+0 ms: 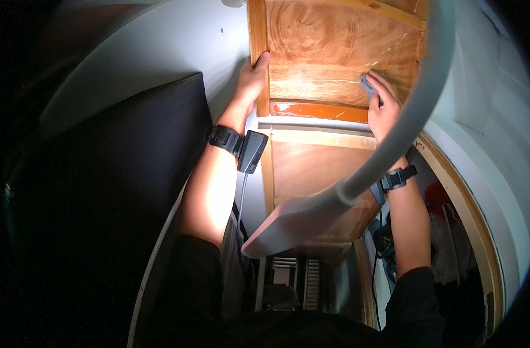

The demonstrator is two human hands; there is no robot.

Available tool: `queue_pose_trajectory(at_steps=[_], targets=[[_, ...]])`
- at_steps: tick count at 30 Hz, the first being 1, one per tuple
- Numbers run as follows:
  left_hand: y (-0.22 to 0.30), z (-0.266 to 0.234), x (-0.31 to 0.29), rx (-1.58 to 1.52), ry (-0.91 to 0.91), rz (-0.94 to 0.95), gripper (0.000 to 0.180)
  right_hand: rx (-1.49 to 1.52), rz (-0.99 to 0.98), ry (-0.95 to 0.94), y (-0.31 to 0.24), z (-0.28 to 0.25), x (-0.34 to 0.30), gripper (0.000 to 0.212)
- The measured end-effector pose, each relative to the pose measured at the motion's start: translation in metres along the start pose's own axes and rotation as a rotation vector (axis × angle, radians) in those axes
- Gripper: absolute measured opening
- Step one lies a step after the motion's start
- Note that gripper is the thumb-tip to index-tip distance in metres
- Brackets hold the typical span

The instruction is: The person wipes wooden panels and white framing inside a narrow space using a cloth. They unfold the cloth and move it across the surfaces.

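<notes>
A wooden panel (317, 58) with lighter framing strips and a glossy orange-brown bottom rail (320, 111) stands in front of me. My left hand (252, 84) grips the panel's left edge strip, thumb on the front side and the other fingers mostly hidden behind it. Near the lower right of the panel, my right hand (384, 107) is closed on a small grey-blue cloth (367, 86) and presses it against the wood. Both wrists carry a black strap with a small device.
A pale grey curved tube (395, 142) with a wide flat end crosses the foreground, close to my right forearm. Below the panel is a second wooden panel (317, 168). A large dark board (131, 139) stands at left; a wood-edged opening (450, 232) with dark items lies right.
</notes>
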State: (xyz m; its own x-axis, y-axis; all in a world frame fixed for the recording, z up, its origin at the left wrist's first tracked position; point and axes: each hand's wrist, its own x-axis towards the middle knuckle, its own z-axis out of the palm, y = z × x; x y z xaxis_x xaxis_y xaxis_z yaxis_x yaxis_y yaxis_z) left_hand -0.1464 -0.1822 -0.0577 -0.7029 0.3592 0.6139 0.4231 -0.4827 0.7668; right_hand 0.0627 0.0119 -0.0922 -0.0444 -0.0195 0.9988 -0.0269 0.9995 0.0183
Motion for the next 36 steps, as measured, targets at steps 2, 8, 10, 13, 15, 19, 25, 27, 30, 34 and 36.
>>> queue_pose_trajectory(at_steps=[2,8,10,13,15,19,25,27,30,34,36], targets=[[-0.002,0.001,0.000,0.064,0.004,0.008,0.047,0.067,-0.066,0.189,0.006,0.010,0.021,0.039],[-0.005,-0.003,0.004,0.181,-0.043,0.031,0.056,0.211,-0.127,0.354,-0.026,0.053,0.103,0.040],[-0.012,-0.007,-0.001,0.153,-0.082,0.021,0.056,0.262,-0.068,0.305,-0.040,0.095,0.095,0.042],[-0.030,-0.026,0.019,0.263,-0.052,0.189,0.055,0.241,-0.284,0.079,-0.068,0.132,0.072,0.038],[-0.018,-0.028,0.006,0.276,-0.064,0.169,0.055,0.301,-0.344,-0.117,-0.085,0.126,0.052,0.034],[-0.001,-0.012,-0.008,0.116,-0.153,0.059,0.055,0.000,-0.444,-0.147,-0.055,0.085,0.052,0.034],[0.000,-0.009,-0.006,0.079,-0.099,0.009,0.051,-0.180,-0.314,-0.067,-0.022,0.057,0.049,0.038],[-0.004,-0.018,0.001,0.074,-0.077,0.002,0.051,-0.128,-0.309,-0.046,-0.028,0.060,0.050,0.036],[-0.003,-0.002,-0.006,0.076,-0.072,-0.008,0.049,-0.125,-0.302,-0.021,-0.020,0.061,0.046,0.033],[-0.004,-0.001,-0.008,0.065,-0.083,-0.014,0.048,-0.168,-0.238,-0.012,-0.019,0.064,0.041,0.039],[0.001,-0.008,-0.007,0.116,-0.069,0.021,0.048,-0.180,-0.181,0.009,-0.017,0.062,0.042,0.047]])
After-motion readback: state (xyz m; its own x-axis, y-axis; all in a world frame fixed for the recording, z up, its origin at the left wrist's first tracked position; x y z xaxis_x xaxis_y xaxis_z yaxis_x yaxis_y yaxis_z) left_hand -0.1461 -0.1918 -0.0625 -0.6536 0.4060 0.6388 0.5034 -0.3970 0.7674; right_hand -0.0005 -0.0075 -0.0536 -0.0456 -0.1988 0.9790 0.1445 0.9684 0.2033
